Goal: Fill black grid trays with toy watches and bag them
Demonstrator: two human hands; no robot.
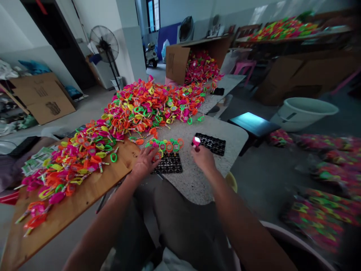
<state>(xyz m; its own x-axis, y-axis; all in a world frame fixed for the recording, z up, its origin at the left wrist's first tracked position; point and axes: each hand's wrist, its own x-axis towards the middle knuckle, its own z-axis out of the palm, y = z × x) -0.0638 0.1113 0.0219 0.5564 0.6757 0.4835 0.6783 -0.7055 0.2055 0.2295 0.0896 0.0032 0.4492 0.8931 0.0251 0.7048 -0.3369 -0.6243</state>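
My right hand (203, 157) is closed around a pink toy watch (196, 141) with a bright face, held above the stone-look tabletop (188, 177). Beneath my left hand (144, 162) is the left end of a black grid tray (170, 164); its fingers are apart and touch the watches there. Along the tray's far side stands a row of orange and green toy watches (169, 146). Another black grid tray (211, 143) lies just beyond my right hand, with no watches on it. What my left fingertips press on is partly hidden.
A large heap of bright toy watches (152, 103) covers the far tabletop and spills onto a wooden board (113, 173) at left. Behind it, a cardboard box (177, 64) lies tipped, full of pink ones. To the right are a dark stool (251, 123), a pale tub (307, 113) and bagged watches (318, 218).
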